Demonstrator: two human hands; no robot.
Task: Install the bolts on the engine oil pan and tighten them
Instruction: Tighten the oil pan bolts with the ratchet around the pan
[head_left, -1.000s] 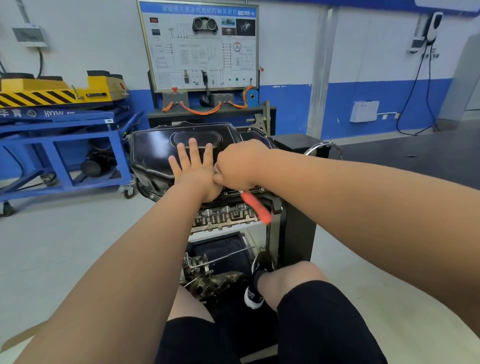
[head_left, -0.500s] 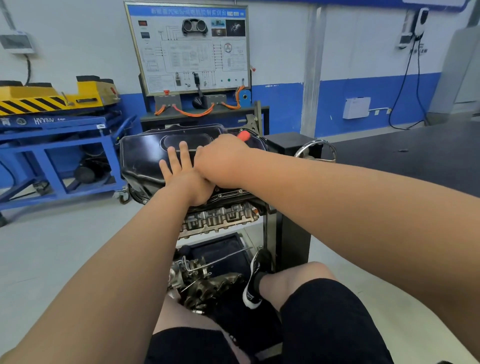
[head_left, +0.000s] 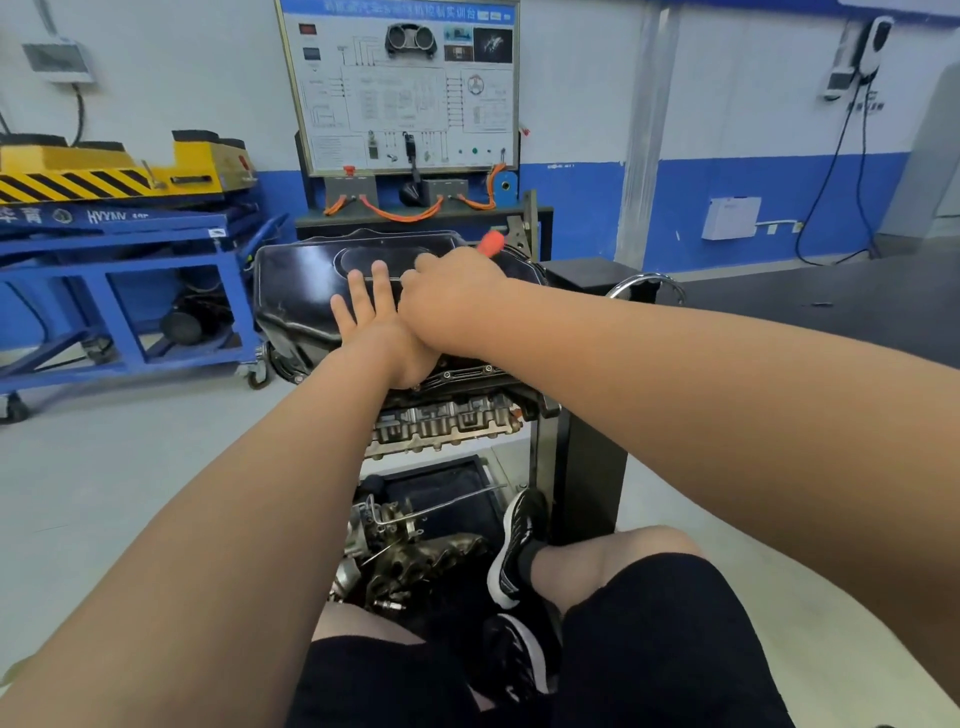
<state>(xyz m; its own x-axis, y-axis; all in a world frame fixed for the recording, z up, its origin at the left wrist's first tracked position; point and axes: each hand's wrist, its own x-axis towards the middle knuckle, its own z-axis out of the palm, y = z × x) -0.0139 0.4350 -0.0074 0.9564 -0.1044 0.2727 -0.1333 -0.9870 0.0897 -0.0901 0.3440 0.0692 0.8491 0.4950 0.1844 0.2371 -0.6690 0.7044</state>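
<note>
Well left of the hands stands a blue steel trolley (head_left: 130, 291), and behind them a white wiring-diagram board (head_left: 400, 88); the glossy black engine oil pan (head_left: 301, 291) lies directly under both hands. The left hand (head_left: 371, 325) presses flat on the pan, fingers straight. The right hand (head_left: 452, 299) overlaps it, clenched round an orange-handled tool (head_left: 491, 243) whose working end is hidden under the fist, with only the handle tip poking out beyond the knuckles.

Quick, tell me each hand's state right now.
Left hand: open, fingers straight, resting flat on the oil pan.
Right hand: gripping the orange-handled tool.
</note>
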